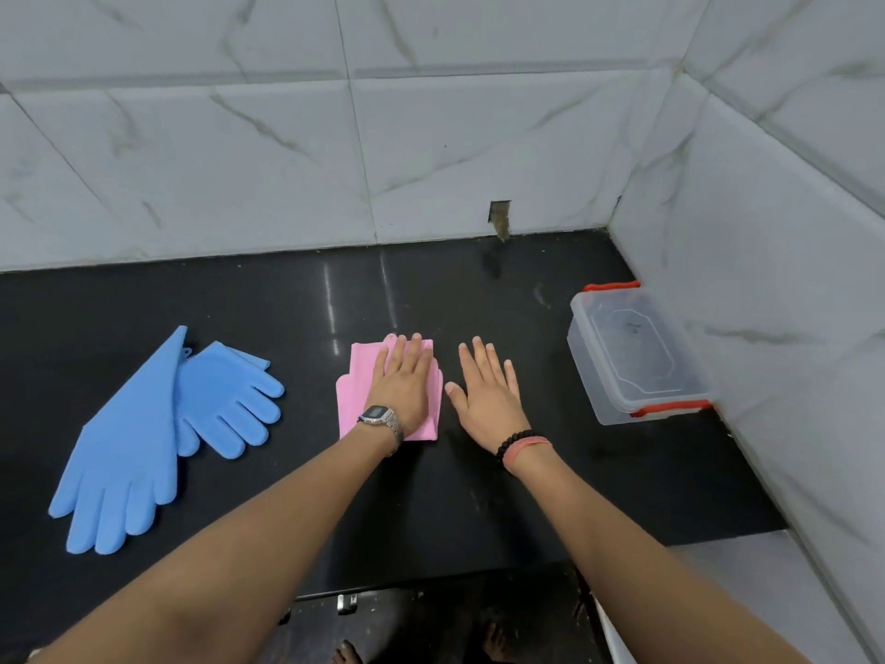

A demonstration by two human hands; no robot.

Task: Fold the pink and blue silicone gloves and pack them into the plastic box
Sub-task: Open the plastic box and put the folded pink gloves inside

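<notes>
The folded pink gloves (357,381) lie as a compact bundle in the middle of the black counter (503,299). My left hand (404,381) rests flat on top of them, fingers together, pressing down. My right hand (486,390) is just to the right of the bundle, flat over bare counter with fingers spread and nothing in it. Two blue gloves (158,433) lie unfolded at the left, one overlapping the other. The clear plastic box (632,357) with red clips stands at the right, its lid on.
A white tiled wall runs along the back and the right side, close behind the box. A small hole in the back wall (499,215) sits above the counter. The counter's front edge (431,584) is below my forearms.
</notes>
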